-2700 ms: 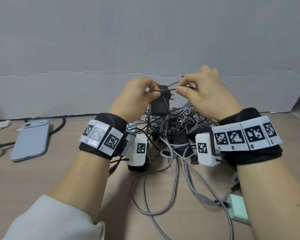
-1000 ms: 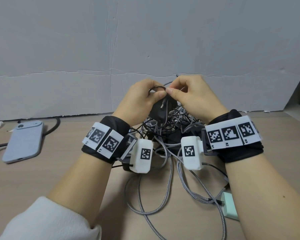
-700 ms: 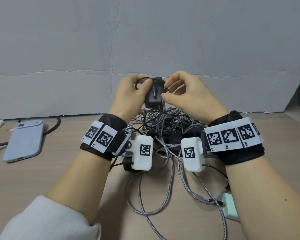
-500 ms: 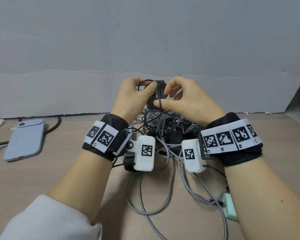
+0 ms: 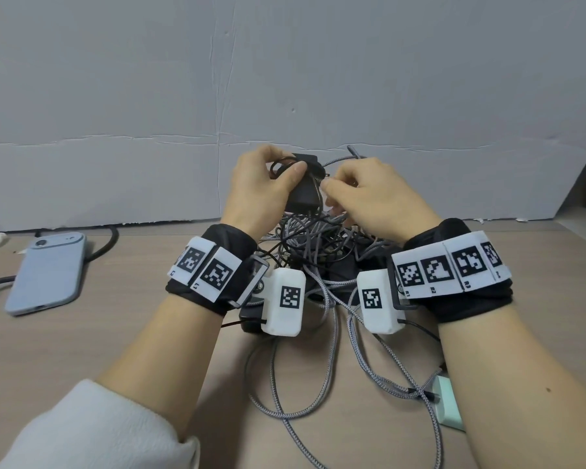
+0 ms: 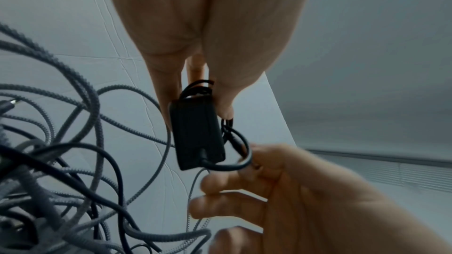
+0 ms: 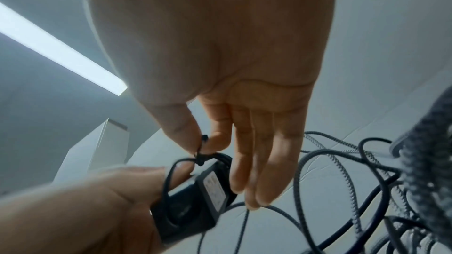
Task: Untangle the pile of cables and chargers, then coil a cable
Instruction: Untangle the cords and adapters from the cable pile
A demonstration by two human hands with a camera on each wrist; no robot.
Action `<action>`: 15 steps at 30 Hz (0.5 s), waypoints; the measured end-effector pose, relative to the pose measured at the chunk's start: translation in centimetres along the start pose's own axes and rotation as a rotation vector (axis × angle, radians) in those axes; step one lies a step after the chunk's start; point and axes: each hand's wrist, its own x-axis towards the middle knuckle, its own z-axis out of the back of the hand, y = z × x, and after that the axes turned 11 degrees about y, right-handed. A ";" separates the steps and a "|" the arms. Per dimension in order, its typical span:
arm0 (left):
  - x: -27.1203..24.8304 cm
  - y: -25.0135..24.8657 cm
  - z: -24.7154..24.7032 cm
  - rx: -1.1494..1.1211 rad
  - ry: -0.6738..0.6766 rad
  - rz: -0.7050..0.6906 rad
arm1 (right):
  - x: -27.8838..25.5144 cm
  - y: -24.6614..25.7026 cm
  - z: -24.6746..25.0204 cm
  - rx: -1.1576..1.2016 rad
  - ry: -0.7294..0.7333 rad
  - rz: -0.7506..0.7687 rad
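Observation:
A tangled pile of grey braided and black cables (image 5: 318, 245) lies on the wooden table between my wrists. Above it, my left hand (image 5: 268, 184) grips a black charger brick (image 5: 303, 194) (image 6: 197, 134) (image 7: 195, 200) with loops of thin black cable held against it. My right hand (image 5: 362, 191) is just to the right of the brick. Its thumb and forefinger pinch the thin black cable (image 7: 201, 148) near its plug end (image 6: 236, 145), while the other fingers hang straight beside the brick.
A light blue phone (image 5: 49, 272) lies at the left with a black cord (image 5: 105, 242) behind it. A pale green charger (image 5: 449, 406) sits at the front right, joined to a braided cable (image 5: 285, 411). A grey wall (image 5: 285, 96) stands close behind the pile.
The black brick stays lifted in my left hand. My right hand has moved slightly right and now pinches the thin black cable beside the brick.

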 end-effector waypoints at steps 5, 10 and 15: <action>0.1 0.4 0.3 0.000 -0.037 -0.037 | -0.2 0.4 0.6 0.330 -0.011 -0.014; 0.0 0.3 0.6 -0.006 -0.009 -0.035 | 0.4 0.2 0.0 0.359 -0.128 -0.025; 0.1 0.1 0.5 -0.094 -0.021 -0.031 | 0.4 0.1 -0.6 0.439 -0.078 0.005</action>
